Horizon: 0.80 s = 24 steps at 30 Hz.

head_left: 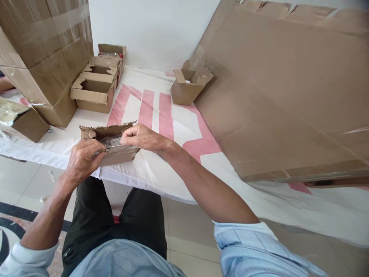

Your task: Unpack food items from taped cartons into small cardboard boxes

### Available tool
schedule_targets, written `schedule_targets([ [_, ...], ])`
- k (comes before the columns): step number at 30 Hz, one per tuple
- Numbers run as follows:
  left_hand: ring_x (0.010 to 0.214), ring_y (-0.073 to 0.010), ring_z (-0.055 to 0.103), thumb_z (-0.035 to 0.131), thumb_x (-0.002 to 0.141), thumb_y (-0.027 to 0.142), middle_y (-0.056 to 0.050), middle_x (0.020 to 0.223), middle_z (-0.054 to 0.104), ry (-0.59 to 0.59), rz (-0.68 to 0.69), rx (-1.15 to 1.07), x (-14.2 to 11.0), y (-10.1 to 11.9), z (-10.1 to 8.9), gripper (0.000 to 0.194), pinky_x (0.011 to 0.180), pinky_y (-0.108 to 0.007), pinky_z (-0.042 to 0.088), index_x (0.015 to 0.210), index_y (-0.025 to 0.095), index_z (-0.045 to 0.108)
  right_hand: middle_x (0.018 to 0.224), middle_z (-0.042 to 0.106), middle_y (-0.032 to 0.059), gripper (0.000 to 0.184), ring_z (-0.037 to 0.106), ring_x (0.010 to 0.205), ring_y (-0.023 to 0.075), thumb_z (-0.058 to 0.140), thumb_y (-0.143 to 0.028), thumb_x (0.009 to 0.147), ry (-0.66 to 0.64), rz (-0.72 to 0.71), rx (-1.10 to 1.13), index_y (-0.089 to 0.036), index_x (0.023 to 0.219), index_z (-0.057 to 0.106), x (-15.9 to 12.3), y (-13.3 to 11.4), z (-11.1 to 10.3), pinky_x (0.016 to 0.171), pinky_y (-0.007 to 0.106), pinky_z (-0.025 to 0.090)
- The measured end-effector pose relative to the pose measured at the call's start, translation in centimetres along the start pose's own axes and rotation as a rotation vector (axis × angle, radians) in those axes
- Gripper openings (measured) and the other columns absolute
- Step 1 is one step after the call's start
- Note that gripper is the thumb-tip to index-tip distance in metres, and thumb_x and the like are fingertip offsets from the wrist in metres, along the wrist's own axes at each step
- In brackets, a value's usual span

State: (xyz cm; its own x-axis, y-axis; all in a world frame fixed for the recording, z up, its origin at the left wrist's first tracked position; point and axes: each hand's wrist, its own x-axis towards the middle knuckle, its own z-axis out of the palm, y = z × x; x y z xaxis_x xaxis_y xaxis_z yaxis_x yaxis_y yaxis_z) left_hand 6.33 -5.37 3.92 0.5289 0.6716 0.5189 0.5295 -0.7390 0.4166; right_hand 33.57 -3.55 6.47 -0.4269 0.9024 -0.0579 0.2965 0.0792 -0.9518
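The small carton [117,157] stands on the cloth-covered table [155,171], near its front edge and directly before the person. The left hand [86,156] grasps the carton's front rim at the left, thumb and fingers closed on it; the right hand [143,136] appears to pinch the clear film [113,141] at the right of the opening. For sound handling of the film, the left grip should be firm enough to steady the carton without crushing its rim, while the right draws the film evenly and low, since a sharp upward pull could tear the board or tip the carton. Both wrists are best kept clear of the table edge. As to condition, the carton is plain brown board, upright and open at the top. Its rear flap [108,130] is raised, with a ragged upper edge. The front wall shows a row of small dark marks, too small to read. Contents are hidden by film and fingers.
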Motion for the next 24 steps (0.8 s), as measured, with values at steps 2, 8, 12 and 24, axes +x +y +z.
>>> schedule_targets([
  [2, 0.091, -0.0251, 0.081, 0.065, 0.107, 0.025, -0.007, 0.096, 0.086, -0.015, 0.029, 0.096, 0.0, 0.2, 0.0, 0.018, 0.094, -0.042, 0.063, 0.099, 0.023, 0.08, 0.064, 0.047, -0.0054, 0.037, 0.038, 0.064, 0.0104, 0.085, -0.043, 0.081, 0.011, 0.046, 0.024, -0.021, 0.063, 0.061, 0.1, 0.0, 0.1, 0.059, 0.027, 0.028],
  [8, 0.091, -0.0247, 0.074, 0.058, 0.111, 0.026, -0.008, 0.098, 0.078, -0.1, 0.11, 0.269, 1.1, 1.3, 0.0, 0.032, 0.084, -0.036, 0.058, 0.132, 0.023, 0.082, 0.063, 0.046, -0.0058, 0.03, 0.039, 0.063, 0.0106, 0.081, -0.036, 0.078, 0.014, 0.102, 0.05, -0.021, 0.062, 0.061, 0.1, -0.5, 0.4, 0.059, 0.027, 0.029],
  [12, 0.083, -0.0224, 0.068, 0.053, 0.112, 0.022, -0.007, 0.093, 0.072, -0.186, 0.125, 0.273, 2.2, 2.0, -0.2, 0.036, 0.074, -0.033, 0.05, 0.128, 0.024, 0.086, 0.061, 0.043, -0.0066, 0.032, 0.036, 0.063, 0.0102, 0.079, -0.035, 0.079, 0.005, 0.102, 0.047, -0.022, 0.059, 0.057, 0.1, -0.7, 0.4, 0.059, 0.027, 0.028],
  [24, 0.08, -0.0237, 0.066, 0.056, 0.104, 0.017, -0.009, 0.095, 0.071, -0.284, -0.009, 0.342, 3.3, 2.7, -0.4, 0.032, 0.06, -0.034, 0.033, 0.106, 0.024, 0.087, 0.091, 0.07, 0.0006, 0.018, 0.061, 0.084, 0.0175, 0.083, -0.034, 0.087, 0.155, -0.133, -0.065, -0.022, 0.09, 0.07, -0.8, -0.5, 1.2, 0.075, 0.031, 0.05],
])
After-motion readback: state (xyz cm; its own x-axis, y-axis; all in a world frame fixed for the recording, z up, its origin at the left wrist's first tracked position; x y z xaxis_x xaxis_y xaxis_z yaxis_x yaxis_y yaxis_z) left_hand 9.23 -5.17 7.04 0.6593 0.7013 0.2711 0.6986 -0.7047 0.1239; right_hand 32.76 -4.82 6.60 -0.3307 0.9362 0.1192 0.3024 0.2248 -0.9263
